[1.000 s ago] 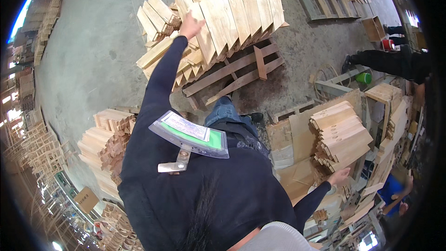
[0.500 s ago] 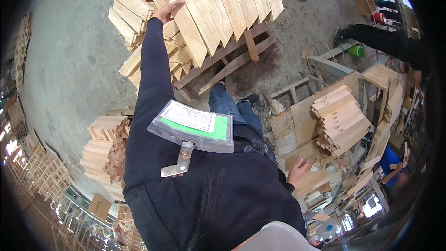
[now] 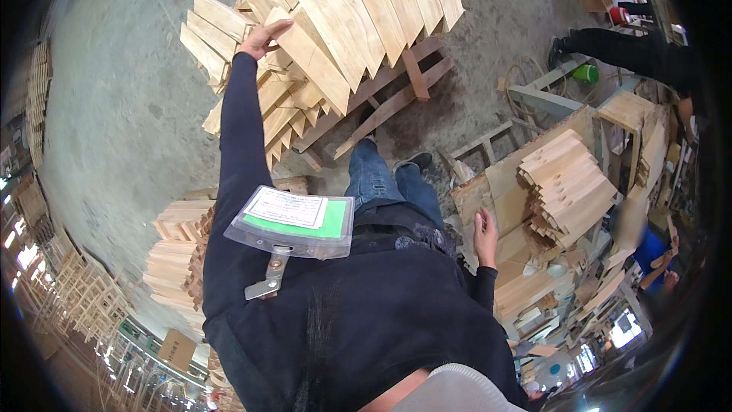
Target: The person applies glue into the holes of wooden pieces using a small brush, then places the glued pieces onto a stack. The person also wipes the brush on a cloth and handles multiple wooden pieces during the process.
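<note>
My left hand point(image 3: 263, 38) reaches out to a large pile of pale wooden boards point(image 3: 343, 23) at the far middle. Its thumb and fingers close around the upper end of one flat wooden board point(image 3: 314, 67), which slants across the front of the pile. My right hand point(image 3: 485, 238) hangs at my side, fingers stretched out and holding nothing. Closest to it is a bench with a plywood top point(image 3: 476, 197), where a stack of shaped wooden pieces point(image 3: 568, 187) lies.
The pile rests on a wooden pallet point(image 3: 393, 95) on the concrete floor. More stacked wood point(image 3: 171, 263) stands at my left. A grey frame point(image 3: 545, 99) and a green container point(image 3: 585, 73) are on the right, near another person's dark-clad leg point(image 3: 610, 49). A badge point(image 3: 293, 221) hangs on my chest.
My left hand has moved slightly left and nearer, and the board in it has shifted with it. My right hand has risen and its fingers now point forward.
</note>
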Available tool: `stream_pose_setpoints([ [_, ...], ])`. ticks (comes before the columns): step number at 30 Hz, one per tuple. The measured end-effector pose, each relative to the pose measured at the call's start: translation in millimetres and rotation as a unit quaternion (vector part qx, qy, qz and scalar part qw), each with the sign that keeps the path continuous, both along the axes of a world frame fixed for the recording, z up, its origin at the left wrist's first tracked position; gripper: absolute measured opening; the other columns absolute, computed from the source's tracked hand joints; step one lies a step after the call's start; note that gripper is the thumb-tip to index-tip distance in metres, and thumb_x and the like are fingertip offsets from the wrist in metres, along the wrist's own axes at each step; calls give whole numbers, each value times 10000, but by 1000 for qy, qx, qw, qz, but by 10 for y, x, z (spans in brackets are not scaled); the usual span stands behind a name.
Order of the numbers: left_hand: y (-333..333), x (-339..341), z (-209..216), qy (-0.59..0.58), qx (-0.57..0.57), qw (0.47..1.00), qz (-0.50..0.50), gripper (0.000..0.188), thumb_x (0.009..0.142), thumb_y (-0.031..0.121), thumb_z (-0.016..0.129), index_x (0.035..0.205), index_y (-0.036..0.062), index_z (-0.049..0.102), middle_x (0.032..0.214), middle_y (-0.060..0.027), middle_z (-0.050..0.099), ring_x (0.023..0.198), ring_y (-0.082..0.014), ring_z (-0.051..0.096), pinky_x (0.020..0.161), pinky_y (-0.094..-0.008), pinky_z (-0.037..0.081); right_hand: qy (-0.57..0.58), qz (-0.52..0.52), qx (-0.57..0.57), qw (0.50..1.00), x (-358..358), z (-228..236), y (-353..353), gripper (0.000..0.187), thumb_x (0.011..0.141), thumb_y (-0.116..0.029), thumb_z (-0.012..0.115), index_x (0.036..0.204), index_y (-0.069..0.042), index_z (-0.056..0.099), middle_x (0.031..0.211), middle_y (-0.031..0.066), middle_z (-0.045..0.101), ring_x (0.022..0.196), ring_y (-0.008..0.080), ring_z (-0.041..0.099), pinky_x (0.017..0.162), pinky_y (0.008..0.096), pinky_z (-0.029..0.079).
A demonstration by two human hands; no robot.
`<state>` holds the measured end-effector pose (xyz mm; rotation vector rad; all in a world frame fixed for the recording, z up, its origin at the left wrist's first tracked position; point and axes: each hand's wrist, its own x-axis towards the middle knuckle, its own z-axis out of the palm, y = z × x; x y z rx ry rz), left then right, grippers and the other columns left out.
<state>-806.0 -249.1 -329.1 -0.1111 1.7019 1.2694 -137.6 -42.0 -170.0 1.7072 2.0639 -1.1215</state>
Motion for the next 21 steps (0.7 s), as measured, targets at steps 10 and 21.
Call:
stream_pose_setpoints([
  [10, -830, 935, 937, 26, 97, 990, 97, 491, 779, 131, 728, 1204, 45, 498, 1108, -89, 589, 987, -171, 605, 785, -296, 527, 145, 19, -34, 989, -634, -134, -213, 366, 912, -247, 564, 1193, -14, 569, 1104, 164, 646, 1039, 249, 624, 870, 332, 479],
  [21, -205, 2508, 1726, -116, 207, 956, 170, 605, 807, 264, 655, 1301, 7, 419, 1242, -118, 545, 1119, -248, 551, 971, -398, 454, 333, -37, -335, 881, -1617, 5, -429, 847, 863, -535, 576, 1436, -2, 252, 1392, 229, 396, 1288, 308, 406, 1072, 354, 314],
])
